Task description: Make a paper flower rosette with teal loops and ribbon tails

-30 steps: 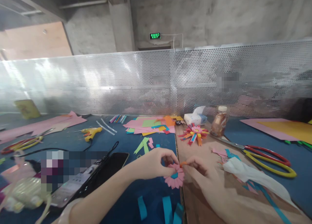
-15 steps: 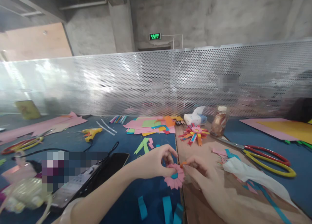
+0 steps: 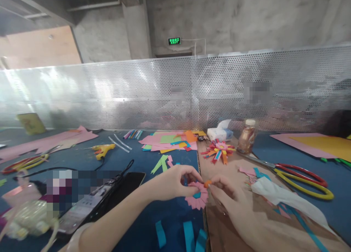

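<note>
My left hand (image 3: 189, 184) is closed on a pink paper flower (image 3: 201, 201) with a blue centre, its thumb lying over the upper petals. At the flower's upper right edge, my right hand (image 3: 223, 193) pinches a small orange paper piece (image 3: 207, 183). The fingertips of both hands are close together there, and I cannot tell whether the orange piece is joined to the petals. Blue paper strips (image 3: 188, 235) lie below the flower on the dark blue table. Light green strips (image 3: 161, 164) lie beyond my left wrist.
A finished-looking paper rosette (image 3: 219, 151), a tissue box (image 3: 220, 133) and a bottle (image 3: 246, 137) stand beyond my hands. Large scissors (image 3: 301, 177) and paper scraps lie right on the cardboard (image 3: 233, 226). A yellow glue gun (image 3: 102, 149) and phone (image 3: 87, 204) are left.
The pink flower has turned and tilted slightly in my left hand. The orange piece shows a little more between my right fingertips. The rest of the table looks the same.
</note>
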Demonstrator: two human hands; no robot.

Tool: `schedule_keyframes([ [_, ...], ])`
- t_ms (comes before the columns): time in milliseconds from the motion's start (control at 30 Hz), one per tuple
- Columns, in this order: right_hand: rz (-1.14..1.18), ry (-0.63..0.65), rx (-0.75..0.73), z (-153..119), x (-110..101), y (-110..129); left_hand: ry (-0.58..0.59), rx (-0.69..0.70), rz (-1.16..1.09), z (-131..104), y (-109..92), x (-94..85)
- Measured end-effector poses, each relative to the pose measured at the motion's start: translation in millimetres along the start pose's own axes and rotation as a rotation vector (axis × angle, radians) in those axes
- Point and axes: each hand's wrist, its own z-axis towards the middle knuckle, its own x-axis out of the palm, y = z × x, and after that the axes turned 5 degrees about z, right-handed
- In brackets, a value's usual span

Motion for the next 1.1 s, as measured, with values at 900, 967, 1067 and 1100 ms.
schedule_keyframes([
  [900, -0.029, 0.092, -0.048, 4.6, 3.2, -5.0, -0.005, -0.029, -0.036, -0.8, -1.5, 0.9],
  [967, -0.024, 0.103, -0.044, 4.7, 2.1, -9.3, -0.009, -0.031, -0.057, -0.7, -2.0, 1.2],
  [1067, -0.004, 0.115, -0.036, 3.1, 1.0, -12.3, -0.016, -0.022, -0.094, -1.1, -1.1, 2.5],
  [1100, 0.005, 0.116, -0.032, 2.6, 1.0, -12.2, -0.02, -0.015, -0.109, -1.4, -0.5, 3.1],
])
